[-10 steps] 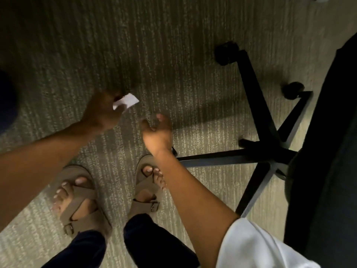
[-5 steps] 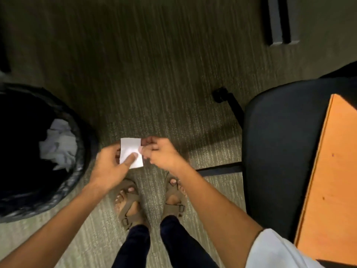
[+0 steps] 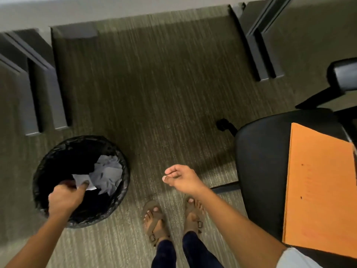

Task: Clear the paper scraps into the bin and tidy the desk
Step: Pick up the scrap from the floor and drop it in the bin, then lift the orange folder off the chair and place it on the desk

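A round bin [image 3: 48, 161] lined with a black bag stands on the carpet at the lower left, with crumpled white paper [image 3: 108, 175] inside. My left hand [image 3: 64, 198] hangs over the bin's mouth, pinching a small white paper scrap [image 3: 82, 179] between thumb and fingers. My right hand [image 3: 181, 178] floats to the right of the bin, above my feet, fingers loosely curled and holding nothing.
A black office chair [image 3: 262, 171] stands at the right with an orange folder [image 3: 318, 190] lying on its seat. Dark desk legs [image 3: 258, 47] rise at the upper right and upper left. My sandalled feet [image 3: 154, 219] stand on the striped carpet.
My left hand has carried the paper scrap from in front of me to over the bin. My right hand has let go of the scrap and drawn away to the right.
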The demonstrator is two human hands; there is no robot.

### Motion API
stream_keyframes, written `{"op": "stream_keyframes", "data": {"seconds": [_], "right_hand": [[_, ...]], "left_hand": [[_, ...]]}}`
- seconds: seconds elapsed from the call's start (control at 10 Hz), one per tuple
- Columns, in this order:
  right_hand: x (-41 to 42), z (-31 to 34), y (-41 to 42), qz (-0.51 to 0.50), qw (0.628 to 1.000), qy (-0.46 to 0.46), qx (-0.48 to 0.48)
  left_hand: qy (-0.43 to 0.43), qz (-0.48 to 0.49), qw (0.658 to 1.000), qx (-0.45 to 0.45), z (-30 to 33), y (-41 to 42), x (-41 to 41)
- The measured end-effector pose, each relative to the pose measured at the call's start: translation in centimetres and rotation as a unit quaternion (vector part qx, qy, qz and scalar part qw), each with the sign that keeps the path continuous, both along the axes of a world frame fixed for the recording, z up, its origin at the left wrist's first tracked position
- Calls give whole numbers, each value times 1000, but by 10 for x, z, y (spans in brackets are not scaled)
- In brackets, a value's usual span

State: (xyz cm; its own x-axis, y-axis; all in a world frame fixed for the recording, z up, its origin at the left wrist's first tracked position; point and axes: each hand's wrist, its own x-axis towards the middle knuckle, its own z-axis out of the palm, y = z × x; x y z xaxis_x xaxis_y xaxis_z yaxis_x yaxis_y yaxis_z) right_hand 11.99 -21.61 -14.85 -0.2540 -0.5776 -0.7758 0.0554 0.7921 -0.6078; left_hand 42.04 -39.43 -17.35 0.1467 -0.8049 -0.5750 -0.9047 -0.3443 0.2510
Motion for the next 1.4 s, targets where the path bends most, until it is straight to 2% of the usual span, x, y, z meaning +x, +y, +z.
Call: {"op": "stream_keyframes", "data": {"seconds": [0.1, 0.2, 0.3, 0.4, 0.5, 0.6, 0.7, 0.8, 1.0, 1.2, 1.4], "right_hand": [[-5, 4, 25, -8, 1000, -2, 27], [-12, 9, 52, -32, 998, 1, 46], [-23, 21, 72, -63, 997, 12, 48], [-30, 40, 80, -103, 993, 36, 36], [-36, 73, 82, -115, 991, 65, 18], [-51, 115, 80, -110, 992, 67, -8], [-76, 175, 90, -117, 988, 90, -39], [-96, 220, 110, -142, 979, 131, -66], [-121, 287, 204, -173, 969, 161, -77], [-129, 310, 294, -201, 965, 163, -52], [-137, 291, 348, -253, 958, 138, 0]], "left_hand": [[-35, 8, 997, 61, -5, 10, 0], [-69, -3, 995, 78, 2, 30, -22], [-82, -98, 990, 51, 14, 58, -42], [-53, -159, 984, 62, 28, 79, -63], [-7, -203, 975, 91, 78, 82, -119], [78, -213, 974, 26, 122, 92, -157], [140, -233, 962, 28, 187, 101, -211], [187, -280, 941, 20, 231, 117, -248], [256, -300, 918, 34, 306, 215, -293], [234, -304, 918, 99, 339, 304, -303], [175, -303, 928, 130, 312, 330, -320]]}}
